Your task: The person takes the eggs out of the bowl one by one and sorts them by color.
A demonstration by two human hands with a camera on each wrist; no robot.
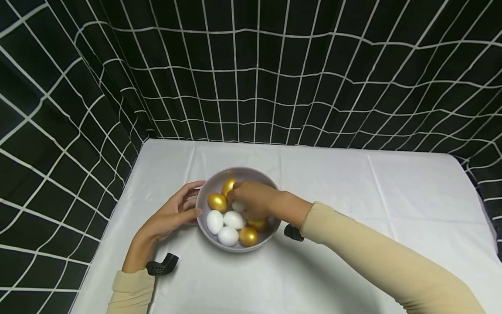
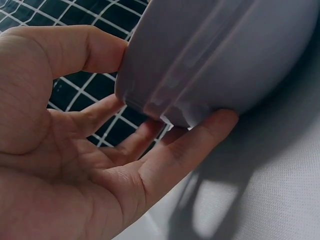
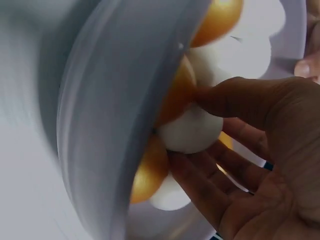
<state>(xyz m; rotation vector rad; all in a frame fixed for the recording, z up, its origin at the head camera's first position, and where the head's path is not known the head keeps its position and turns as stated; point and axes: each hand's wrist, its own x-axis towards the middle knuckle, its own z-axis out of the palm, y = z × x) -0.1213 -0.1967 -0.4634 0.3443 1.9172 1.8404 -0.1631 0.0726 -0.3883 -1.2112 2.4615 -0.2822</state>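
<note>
A round lilac bowl [image 1: 201, 197] with several white and gold eggs in it stands on the white-covered table. My left hand [image 1: 170, 215] is at the bowl's left side, its spread fingers and thumb touching the outside; the left wrist view shows the fingers [image 2: 200, 135] along the lower wall of the bowl. Reaching in from the right, my right hand [image 1: 255, 198] pinches a white egg [image 3: 190, 131] between thumb and fingers, among the other eggs. Gold eggs [image 1: 217, 202] lie at the back left, and a white egg [image 1: 228, 236] lies near the front. The right hand and forearm hide part of the bowl's contents.
White cloth [image 1: 392, 192] covers the table, with light creases. Black curtains with a white grid [image 1: 243, 78] rise behind the table and on the left. Each wrist wears a small black device, such as the left camera [image 1: 162, 264].
</note>
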